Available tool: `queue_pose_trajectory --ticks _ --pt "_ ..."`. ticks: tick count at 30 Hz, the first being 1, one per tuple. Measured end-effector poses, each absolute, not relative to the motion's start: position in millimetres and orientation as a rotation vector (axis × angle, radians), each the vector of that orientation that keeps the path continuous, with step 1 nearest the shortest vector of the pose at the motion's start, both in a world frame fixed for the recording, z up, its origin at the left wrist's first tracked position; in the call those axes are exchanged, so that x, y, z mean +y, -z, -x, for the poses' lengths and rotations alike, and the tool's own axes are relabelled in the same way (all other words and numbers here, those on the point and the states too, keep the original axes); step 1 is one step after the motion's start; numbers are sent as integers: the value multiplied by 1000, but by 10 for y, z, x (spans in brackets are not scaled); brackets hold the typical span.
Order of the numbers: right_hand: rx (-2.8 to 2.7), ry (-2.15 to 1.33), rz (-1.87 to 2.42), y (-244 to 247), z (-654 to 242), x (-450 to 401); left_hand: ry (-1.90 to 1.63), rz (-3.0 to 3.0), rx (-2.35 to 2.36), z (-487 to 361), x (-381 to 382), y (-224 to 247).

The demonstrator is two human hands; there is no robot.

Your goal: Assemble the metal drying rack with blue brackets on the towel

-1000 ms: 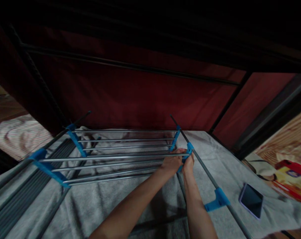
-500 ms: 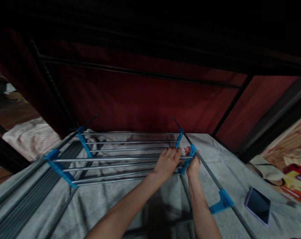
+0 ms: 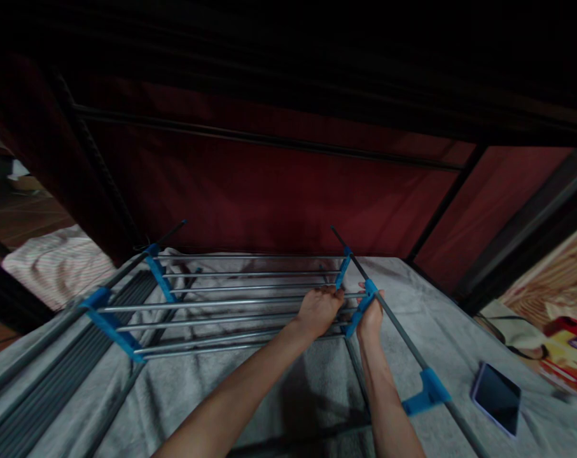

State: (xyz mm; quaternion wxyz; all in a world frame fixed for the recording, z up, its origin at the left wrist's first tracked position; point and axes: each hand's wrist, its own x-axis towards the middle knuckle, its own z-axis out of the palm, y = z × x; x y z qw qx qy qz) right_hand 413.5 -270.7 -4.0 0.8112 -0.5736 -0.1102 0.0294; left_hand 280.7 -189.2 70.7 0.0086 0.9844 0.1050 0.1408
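A rack of grey metal rods (image 3: 212, 304) joined by blue plastic brackets lies across the grey cloth. My left hand (image 3: 320, 310) has its fingers curled over the rods near their right end. At the middle right blue bracket (image 3: 359, 313), my right hand (image 3: 371, 315) is wrapped round the outer side, its fingertips partly hidden behind the bracket. A long side pole (image 3: 405, 331) runs through this bracket and down to a lower right blue bracket (image 3: 426, 393). On the left, the rods end in another blue bracket (image 3: 114, 327).
Several loose grey rods (image 3: 73, 356) lie at the left. A phone (image 3: 497, 397) rests on the cloth (image 3: 441, 318) at the right, near a red and yellow package (image 3: 572, 350). A dark red panel (image 3: 269, 191) stands behind the rack.
My left hand's fingers have curled more over the rods and the hand sits slightly further left. My right hand stays at the same bracket, its fingers shifted slightly.
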Motion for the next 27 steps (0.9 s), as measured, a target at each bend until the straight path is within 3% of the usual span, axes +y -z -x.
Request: queue_pose_trajectory --ticks 27 --pt "-202 -149 1267 53 -4166 -2742 -462 -3059 309 -2798 -1889 -794"
